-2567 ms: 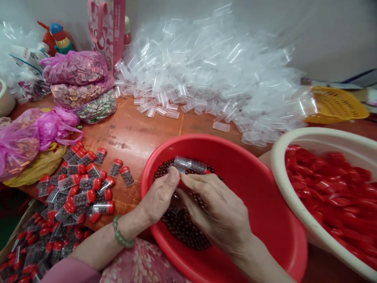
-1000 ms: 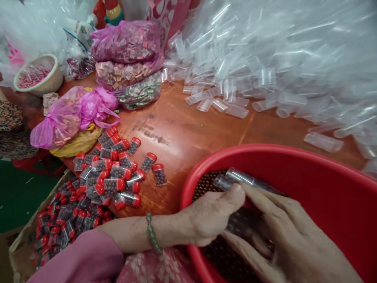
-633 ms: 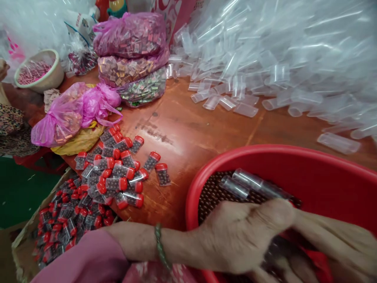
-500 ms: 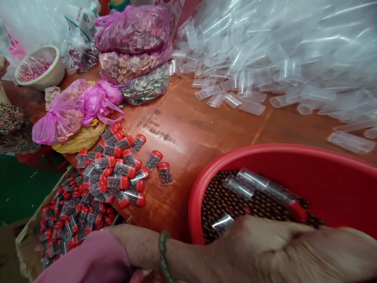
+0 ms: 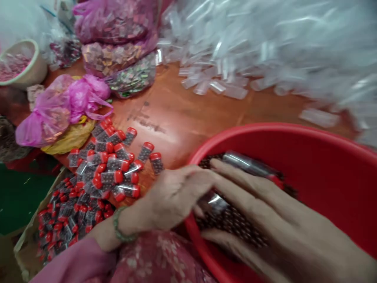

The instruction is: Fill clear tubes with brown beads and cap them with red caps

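My left hand (image 5: 179, 192), with a green bead bracelet at the wrist, reaches over the left rim of a red basin (image 5: 282, 127). Its fingertips are blurred and partly hidden behind my right hand (image 5: 273, 220). That hand lies over the basin, its fingers stretched and apart. Between the two hands a clear tube (image 5: 217, 202) rests on small dark brown balls (image 5: 235, 226); whether my left fingers touch it is unclear. Another clear tube (image 5: 247, 163), with a red end, lies beyond my right fingers.
Filled tubes with red caps (image 5: 110, 177) are piled on the table (image 5: 176, 106) at left, above a box (image 5: 26, 251) of more. Behind are pink bags (image 5: 118, 23), a white bowl (image 5: 39, 65) and a heap of clear tubes (image 5: 235, 51).
My left hand has drawn back leftward to the basin's rim. My right hand has come in from the right over the balls. The view has shifted slightly.
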`<move>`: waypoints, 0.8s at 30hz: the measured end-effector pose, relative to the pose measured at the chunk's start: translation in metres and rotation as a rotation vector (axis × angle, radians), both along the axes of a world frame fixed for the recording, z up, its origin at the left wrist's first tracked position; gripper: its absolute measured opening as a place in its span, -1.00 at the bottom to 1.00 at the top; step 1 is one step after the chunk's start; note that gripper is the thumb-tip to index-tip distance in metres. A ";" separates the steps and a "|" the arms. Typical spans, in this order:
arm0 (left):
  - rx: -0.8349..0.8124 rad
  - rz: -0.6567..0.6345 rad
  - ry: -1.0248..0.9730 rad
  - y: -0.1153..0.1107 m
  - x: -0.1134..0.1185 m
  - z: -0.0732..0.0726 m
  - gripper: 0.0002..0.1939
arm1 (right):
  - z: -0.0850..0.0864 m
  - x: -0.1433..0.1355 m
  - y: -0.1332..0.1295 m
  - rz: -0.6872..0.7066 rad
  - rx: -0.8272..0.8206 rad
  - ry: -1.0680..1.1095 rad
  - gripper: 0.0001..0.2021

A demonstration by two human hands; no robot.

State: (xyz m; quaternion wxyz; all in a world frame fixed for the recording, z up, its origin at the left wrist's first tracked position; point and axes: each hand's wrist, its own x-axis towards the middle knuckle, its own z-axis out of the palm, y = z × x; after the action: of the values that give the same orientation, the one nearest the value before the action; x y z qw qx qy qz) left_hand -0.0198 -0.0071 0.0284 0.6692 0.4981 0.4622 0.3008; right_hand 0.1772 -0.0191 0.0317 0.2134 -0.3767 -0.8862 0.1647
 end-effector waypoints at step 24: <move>1.033 0.051 1.023 0.026 -0.040 -0.042 -0.71 | -0.078 0.046 0.068 -0.300 -0.375 -0.634 -0.69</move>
State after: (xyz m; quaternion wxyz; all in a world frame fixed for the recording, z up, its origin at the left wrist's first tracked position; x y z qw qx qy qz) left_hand -0.0593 0.0191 -0.0140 0.0413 0.8179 0.5277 0.2255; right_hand 0.2234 0.0488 -0.0462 -0.1216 -0.5665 -0.7979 0.1660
